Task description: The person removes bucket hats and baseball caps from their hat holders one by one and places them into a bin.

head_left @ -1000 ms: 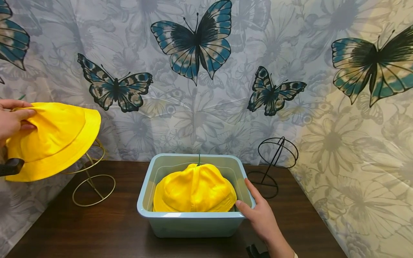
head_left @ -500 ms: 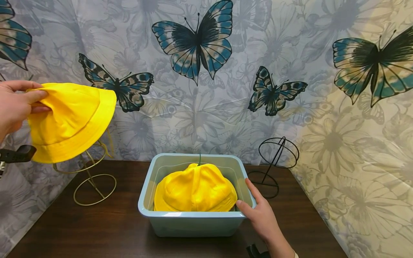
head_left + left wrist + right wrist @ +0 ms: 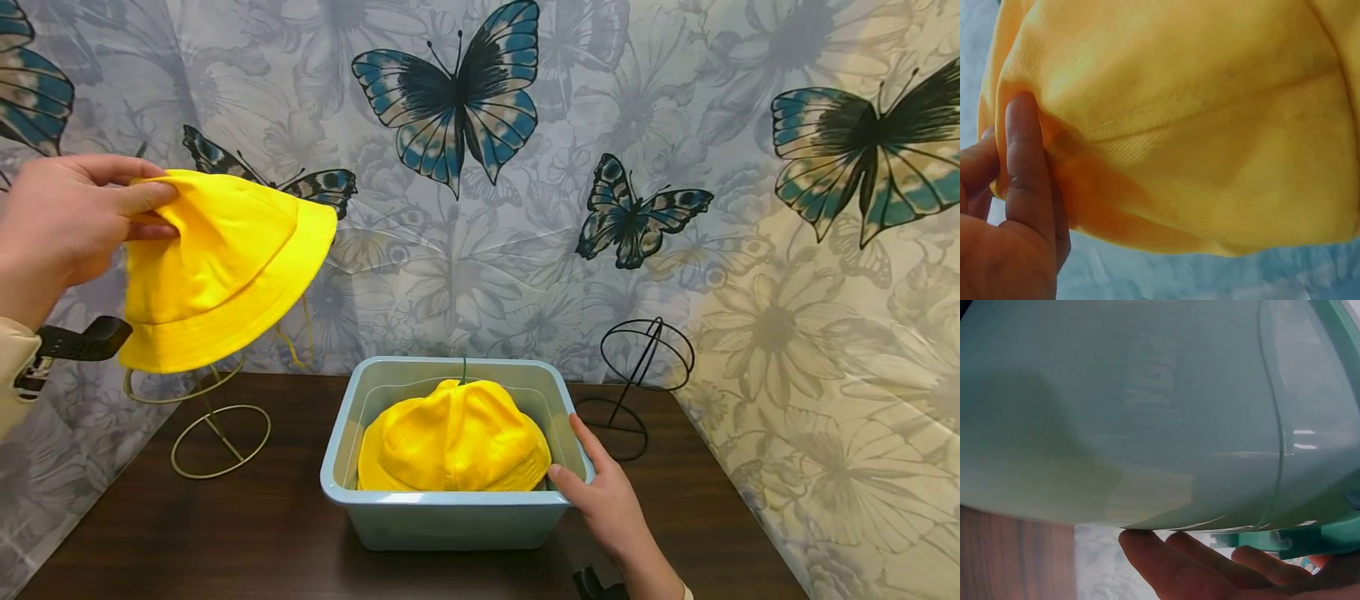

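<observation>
My left hand (image 3: 82,221) pinches the crown of a yellow bucket hat (image 3: 225,258), held up above the table at the left. Its brim hangs tilted, and thin yellow strings dangle below. Up close in the left wrist view, the fingers grip a fold of the hat's cloth (image 3: 1222,137). A second yellow hat (image 3: 453,437) sits crown up inside a pale blue-green plastic basin (image 3: 450,525), a dark green stem-like tip on its top. At the basin's right rim, my right hand (image 3: 607,492) holds on, thumb at the edge, fingertips against the outer wall (image 3: 1147,425).
Behind the raised hat stands a gold wire stand (image 3: 217,442), partly covered by the brim. A black wire stand (image 3: 633,387) is at the back right. The dark wooden table (image 3: 225,533) meets a butterfly-printed cloth (image 3: 465,275) at the back.
My left hand has carried the yellow bucket hat up and to the right, across the front of the gold stand. The right hand, basin and second hat have stayed put.
</observation>
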Demonstrator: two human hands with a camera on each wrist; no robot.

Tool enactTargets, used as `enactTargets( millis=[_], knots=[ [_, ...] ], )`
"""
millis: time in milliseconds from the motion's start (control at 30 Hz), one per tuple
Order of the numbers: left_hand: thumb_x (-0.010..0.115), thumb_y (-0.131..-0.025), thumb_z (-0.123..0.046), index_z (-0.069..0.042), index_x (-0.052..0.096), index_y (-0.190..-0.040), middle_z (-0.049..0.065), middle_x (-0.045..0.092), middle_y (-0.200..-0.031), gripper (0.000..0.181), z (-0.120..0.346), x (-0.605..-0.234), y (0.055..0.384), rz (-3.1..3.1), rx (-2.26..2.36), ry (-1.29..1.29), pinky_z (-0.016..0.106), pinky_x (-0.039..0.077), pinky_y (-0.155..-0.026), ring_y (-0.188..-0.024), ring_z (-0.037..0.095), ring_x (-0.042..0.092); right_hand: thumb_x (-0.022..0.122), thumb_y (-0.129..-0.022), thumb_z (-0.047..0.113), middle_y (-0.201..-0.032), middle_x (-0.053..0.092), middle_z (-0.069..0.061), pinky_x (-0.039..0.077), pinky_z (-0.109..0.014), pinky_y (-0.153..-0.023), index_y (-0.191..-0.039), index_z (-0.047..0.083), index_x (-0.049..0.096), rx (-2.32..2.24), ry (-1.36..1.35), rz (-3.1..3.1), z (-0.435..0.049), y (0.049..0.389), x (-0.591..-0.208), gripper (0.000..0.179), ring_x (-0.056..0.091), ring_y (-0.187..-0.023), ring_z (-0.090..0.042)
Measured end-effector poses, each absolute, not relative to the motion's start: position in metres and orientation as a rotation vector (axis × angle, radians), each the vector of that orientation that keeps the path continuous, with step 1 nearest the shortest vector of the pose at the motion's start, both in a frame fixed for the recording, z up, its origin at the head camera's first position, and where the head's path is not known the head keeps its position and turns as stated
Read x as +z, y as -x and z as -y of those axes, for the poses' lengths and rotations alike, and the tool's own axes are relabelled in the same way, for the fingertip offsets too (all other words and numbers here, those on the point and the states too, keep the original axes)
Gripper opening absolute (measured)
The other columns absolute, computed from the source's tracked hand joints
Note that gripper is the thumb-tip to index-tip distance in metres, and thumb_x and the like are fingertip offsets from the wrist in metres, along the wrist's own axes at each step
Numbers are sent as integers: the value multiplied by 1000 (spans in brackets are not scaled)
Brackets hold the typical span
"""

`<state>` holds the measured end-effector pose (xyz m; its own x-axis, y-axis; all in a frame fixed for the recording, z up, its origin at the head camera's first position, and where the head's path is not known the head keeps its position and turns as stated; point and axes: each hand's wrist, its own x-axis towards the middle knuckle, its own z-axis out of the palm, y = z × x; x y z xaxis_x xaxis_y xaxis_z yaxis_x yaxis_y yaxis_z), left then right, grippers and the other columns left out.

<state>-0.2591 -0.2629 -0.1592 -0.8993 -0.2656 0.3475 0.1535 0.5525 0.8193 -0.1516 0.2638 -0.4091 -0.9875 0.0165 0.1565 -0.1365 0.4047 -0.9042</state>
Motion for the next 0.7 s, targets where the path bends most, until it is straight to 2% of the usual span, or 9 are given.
enactTargets(
  millis=[100, 233, 333, 500, 700],
  knots=[
    [58, -96, -32, -11, 58, -135, 8, 45, -130, 44, 248, -153, 254, 2329, -1397, -28, 17, 54, -62, -83, 4, 58, 68, -95, 25, -161, 26, -8, 21, -65, -110, -158, 18, 31, 1649, -110, 2509, -264, 151, -409, 73, 22, -145, -34],
    [63, -92, -32, -11, 61, -128, -3, 45, -121, 41, 232, -144, 248, 2302, -1508, 34, 19, 55, -65, -89, 8, 60, 68, -95, 25, -161, 26, -7, 21, -66, -110, -158, 17, 31, 1650, -121, 2505, -264, 151, -409, 74, 21, -145, -33],
    [65, -90, -31, -10, 64, -125, -4, 45, -119, 41, 221, -138, 243, 2276, -1593, 91, 20, 56, -66, -96, 14, 57, 68, -94, 25, -160, 27, -7, 22, -65, -110, -158, 17, 31, 1638, -127, 2506, -264, 151, -409, 74, 23, -145, -33],
    [68, -90, -26, -9, 67, -120, -3, 46, -120, 35, 203, -133, 234, 2224, -1732, 199, 23, 57, -67, -99, 16, 58, 68, -94, 23, -160, 28, -7, 23, -62, -110, -157, 16, 32, 1638, -129, 2500, -264, 151, -409, 73, 24, -144, -31],
    [72, -89, -21, -8, 73, -111, 5, 49, -122, 26, 176, -135, 228, 2195, -1892, 338, 28, 58, -70, -99, 21, 59, 68, -94, 24, -160, 28, -8, 23, -64, -110, -157, 16, 32, 1619, -121, 2512, -264, 151, -409, 74, 24, -144, -32]
  ],
)
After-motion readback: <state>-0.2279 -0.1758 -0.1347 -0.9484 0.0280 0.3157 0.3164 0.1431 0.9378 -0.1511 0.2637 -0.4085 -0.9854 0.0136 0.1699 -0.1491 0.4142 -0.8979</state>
